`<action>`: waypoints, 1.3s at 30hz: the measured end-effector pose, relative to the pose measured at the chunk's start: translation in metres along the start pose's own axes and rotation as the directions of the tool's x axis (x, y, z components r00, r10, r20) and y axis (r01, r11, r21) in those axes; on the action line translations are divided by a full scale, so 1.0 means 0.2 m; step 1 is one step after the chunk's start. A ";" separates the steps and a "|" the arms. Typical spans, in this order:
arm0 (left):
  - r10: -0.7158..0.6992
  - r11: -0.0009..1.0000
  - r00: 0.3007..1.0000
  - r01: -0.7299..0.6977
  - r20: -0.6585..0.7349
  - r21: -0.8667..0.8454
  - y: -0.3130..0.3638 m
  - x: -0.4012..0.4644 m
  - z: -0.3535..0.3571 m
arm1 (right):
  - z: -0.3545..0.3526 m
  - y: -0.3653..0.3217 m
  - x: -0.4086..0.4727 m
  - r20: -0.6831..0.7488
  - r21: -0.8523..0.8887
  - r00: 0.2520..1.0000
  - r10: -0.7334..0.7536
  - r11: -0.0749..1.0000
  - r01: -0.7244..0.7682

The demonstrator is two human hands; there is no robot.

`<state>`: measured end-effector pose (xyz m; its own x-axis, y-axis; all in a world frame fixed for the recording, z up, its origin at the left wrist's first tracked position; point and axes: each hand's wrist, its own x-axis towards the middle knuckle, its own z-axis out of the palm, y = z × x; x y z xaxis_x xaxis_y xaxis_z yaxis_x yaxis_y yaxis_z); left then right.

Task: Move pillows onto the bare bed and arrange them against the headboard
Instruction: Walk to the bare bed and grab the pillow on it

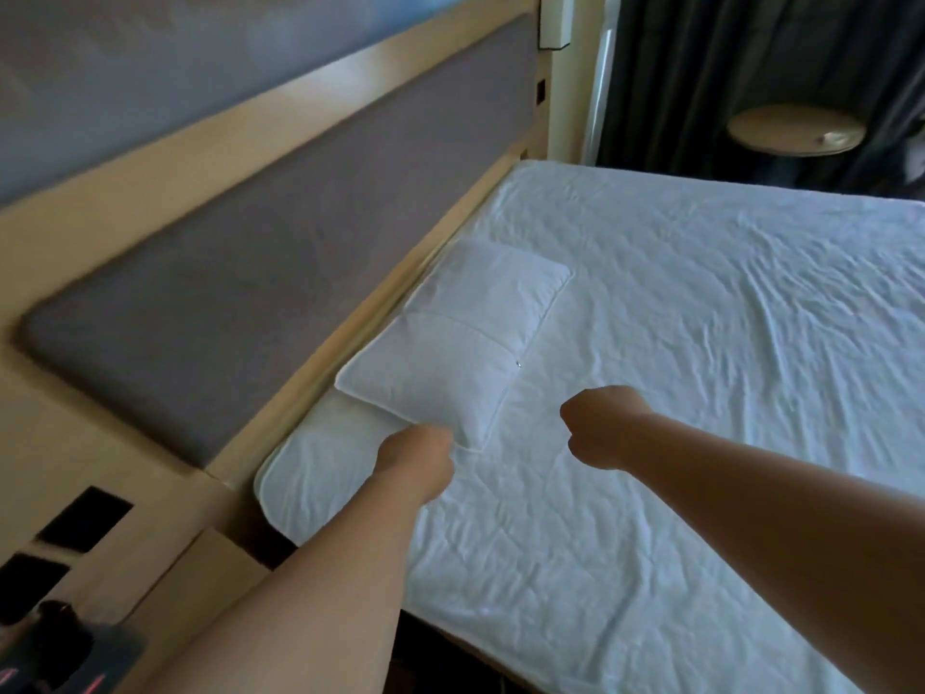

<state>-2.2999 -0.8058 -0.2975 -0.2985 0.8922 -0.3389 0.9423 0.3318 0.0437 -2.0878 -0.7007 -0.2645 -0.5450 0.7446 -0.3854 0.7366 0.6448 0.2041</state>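
One white pillow [450, 343] lies flat on the white-sheeted bed [701, 368], its long side along the padded grey headboard [250, 273]. My left hand [418, 460] is at the pillow's near edge with its fingers curled onto that edge; the fingertips are hidden behind the hand. My right hand [603, 425] hovers over the sheet just right of the pillow's near corner. It is closed in a fist, holds nothing and does not touch the pillow.
A wooden frame [350, 303] runs between mattress and headboard. At the lower left there is a bedside unit [125, 568] with dark switch panels and a dark object. A round side table [796, 130] stands by dark curtains [751, 52] beyond the bed's far side.
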 end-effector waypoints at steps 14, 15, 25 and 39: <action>-0.221 0.732 0.904 0.402 0.367 -0.550 -0.32 1.03 0.30 | -0.17 -0.23 0.79 0.115 0.079 0.992 0.056 0.995 -0.065; -0.260 0.695 0.879 0.457 0.399 -0.555 -0.33 1.09 0.35 | -0.15 -0.24 0.84 0.124 0.086 0.991 0.054 0.994 -0.064; -0.316 -0.138 0.622 0.717 0.716 -0.683 -0.31 1.65 0.98 | 0.12 -0.23 1.07 0.147 0.033 0.989 -0.015 0.999 0.011; -0.459 -0.313 0.653 0.515 0.602 -0.798 0.10 1.32 0.52 | 0.13 -0.06 0.78 0.115 0.188 0.991 0.075 0.978 -0.096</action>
<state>-2.3433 -0.5960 -0.4832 -0.5359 0.2462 -0.8076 -0.5700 0.6001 0.5612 -2.1711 -0.5976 -0.3510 -0.4387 0.7662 -0.4696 0.8474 0.5266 0.0675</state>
